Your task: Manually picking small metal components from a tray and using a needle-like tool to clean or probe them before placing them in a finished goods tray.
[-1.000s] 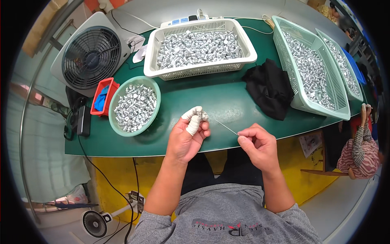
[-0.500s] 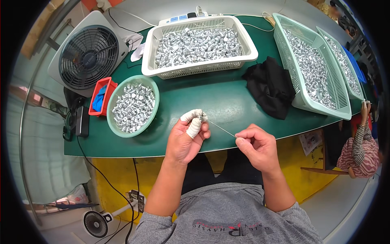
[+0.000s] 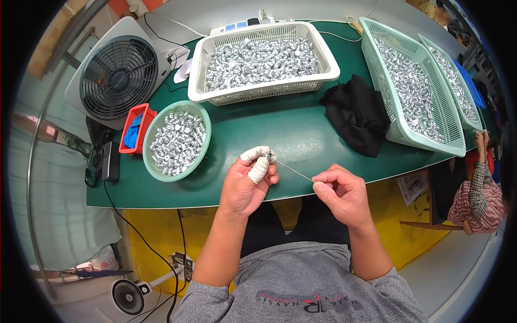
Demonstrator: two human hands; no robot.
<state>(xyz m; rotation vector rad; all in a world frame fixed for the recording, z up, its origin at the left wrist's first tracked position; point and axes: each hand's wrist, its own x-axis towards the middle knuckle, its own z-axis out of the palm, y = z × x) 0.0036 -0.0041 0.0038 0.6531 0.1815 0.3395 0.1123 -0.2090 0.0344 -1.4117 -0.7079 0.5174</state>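
Observation:
My left hand point(image 3: 247, 185), with white wraps point(image 3: 259, 169) on its thumb and index finger, pinches a small silvery metal part point(image 3: 271, 156) over the table's front edge. Between the thumb and fingers of my right hand point(image 3: 344, 192) is a thin metal rod point(image 3: 293, 170). Its far end reaches the metal part; whether the tip sits inside it is too small to tell. To the left of my hands stands a round pale green basket point(image 3: 207, 141) full of similar metal parts point(image 3: 177, 142).
A white basket point(image 3: 264, 92) of metal parts stands at the back, with a long green basket point(image 3: 396, 116) at right. Black cloth point(image 3: 358, 116) lies between them. A red bin point(image 3: 141, 129) and a box fan point(image 3: 118, 72) are at left. A co-worker point(image 3: 476, 199) sits far right.
Both hands keep almost the same pose and place. The whole view has shifted very slightly. At far right, the co-worker's raised hand has moved a little.

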